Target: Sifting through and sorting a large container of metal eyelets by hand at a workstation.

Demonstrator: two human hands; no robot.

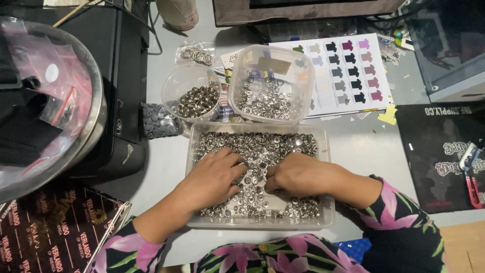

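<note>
**Both hands down in the tray of metal snaps**

I have my left hand (214, 177) and my right hand (298, 177) resting palm-down in the shallow clear plastic tray (326, 215) right in front of me on the grey table (353, 146). Both hands lie loosely curled over the loose silver snap pieces (257, 146) that cover the tray floor, fingertips turned toward each other near the middle; neither hand clamps anything I can make out, though what sits under my palms is hidden.

These pieces look small, hard and shiny, so I judge each one light but the whole heap fairly weighty. They are rigid metal, not fragile, and probably slick: they should slide and roll under my fingers rather than stay put. The best hold is a fingertip pinch on the rim of a single piece, or a raking sweep with flat fingers to spread them. To lift the tray, I would take it by both long edges, since thin plastic may flex under the load.

Just beyond the tray stand a round clear tub (189, 93) holding darker, brassy pieces and a square clear tub (270, 83) with more silver ones. A colour chart sheet (348, 71) lies behind them.
</note>
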